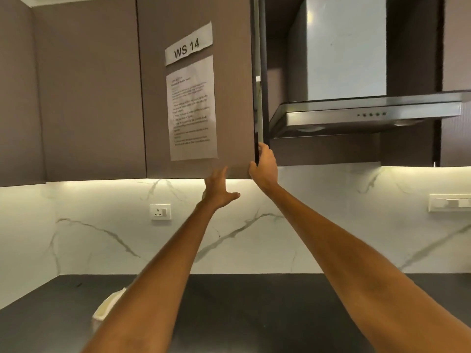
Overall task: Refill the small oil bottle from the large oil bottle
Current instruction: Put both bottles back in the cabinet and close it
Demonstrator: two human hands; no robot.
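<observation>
Both my arms were stretched up toward the brown wall cabinet door (193,98) above the dark counter (254,314). My right hand (265,165) had its grip closed on the door's lower right corner, the fingers wrapped round the dark right edge and the thumb against the front face. My left hand (219,191) hung just below the door's bottom edge with its grip open, fingers spread and pointing upward, thumb out to the right, holding nothing. The fingertips were at the bottom edge; I could not tell whether they touched it.

Taped to the door were a paper strip reading "WS 14" (188,44) and, just beneath it, a printed sheet (192,110) too blurred to read. To the right of the cabinet hung a steel range hood (367,115). A white wall socket (160,211) sat on the marble backsplash (318,225).

Neither oil bottle was in sight. A pale, yellowish object (105,308) lay on the counter at lower left, half hidden by my left forearm, and I could not tell what it was.
</observation>
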